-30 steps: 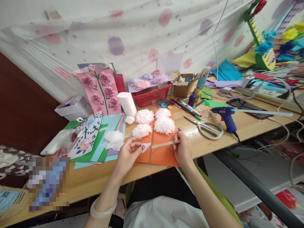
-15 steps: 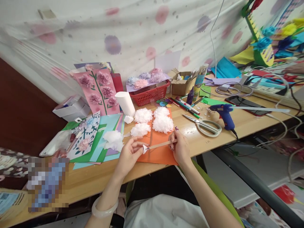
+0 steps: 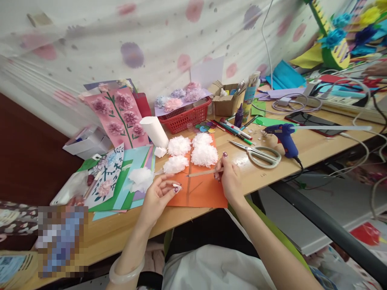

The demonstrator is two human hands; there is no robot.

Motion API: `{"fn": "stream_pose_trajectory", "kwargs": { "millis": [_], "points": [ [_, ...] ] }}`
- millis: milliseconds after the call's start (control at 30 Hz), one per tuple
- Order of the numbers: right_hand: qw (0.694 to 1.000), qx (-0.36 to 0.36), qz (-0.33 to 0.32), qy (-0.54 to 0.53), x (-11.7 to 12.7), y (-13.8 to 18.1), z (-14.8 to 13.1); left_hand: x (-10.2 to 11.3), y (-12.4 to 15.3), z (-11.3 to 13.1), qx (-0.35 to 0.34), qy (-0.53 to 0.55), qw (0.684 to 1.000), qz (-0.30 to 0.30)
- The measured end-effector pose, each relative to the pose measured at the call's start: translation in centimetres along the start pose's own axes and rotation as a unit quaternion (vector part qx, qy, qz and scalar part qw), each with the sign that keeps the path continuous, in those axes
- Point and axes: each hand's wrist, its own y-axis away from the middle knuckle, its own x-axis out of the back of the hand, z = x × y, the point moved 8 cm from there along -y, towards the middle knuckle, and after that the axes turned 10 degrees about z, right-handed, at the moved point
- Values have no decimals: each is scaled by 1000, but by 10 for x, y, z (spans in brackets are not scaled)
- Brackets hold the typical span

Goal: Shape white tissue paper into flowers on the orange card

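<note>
My left hand (image 3: 159, 195) pinches a small white paper scrap (image 3: 177, 187) over the near edge of an orange paper sheet (image 3: 201, 191). A thin wooden stick (image 3: 202, 173) is gripped at one end by my right hand (image 3: 228, 179); its free tip points left, apart from the scrap. Several white tissue flowers (image 3: 193, 151) lie on the far part of the orange sheet, just beyond both hands.
Scissors (image 3: 256, 152) and a blue glue gun (image 3: 284, 137) lie right of my hands. A white roll (image 3: 155, 131), a red basket (image 3: 186, 117), markers (image 3: 234, 131), a cardboard box (image 3: 225, 102), coloured sheets (image 3: 123, 177), a phone (image 3: 314, 121) and cables (image 3: 356, 141) crowd the wooden table (image 3: 314, 151).
The stick's tip has come away from the white scrap. My left hand has drawn slightly down and left with the scrap. The view has shifted a little.
</note>
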Motion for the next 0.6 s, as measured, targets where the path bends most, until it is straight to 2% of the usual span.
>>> {"fn": "stream_pose_trajectory", "kwargs": {
  "millis": [233, 400, 500, 600],
  "points": [
    [990, 108, -41, 84, -25, -21, -21, -1, -10, 17, -47, -65, 997, 0],
    [987, 122, -49, 95, -35, -25, -19, -10, -23, 33, -112, -129, 985, 1],
    [984, 128, -70, 102, -42, -25, -20, -14, -34, 41, -162, -195, 967, 19],
    [982, 131, -80, 108, -47, -27, -20, -22, -45, 46, -212, -278, 936, 30]
  ]
}}
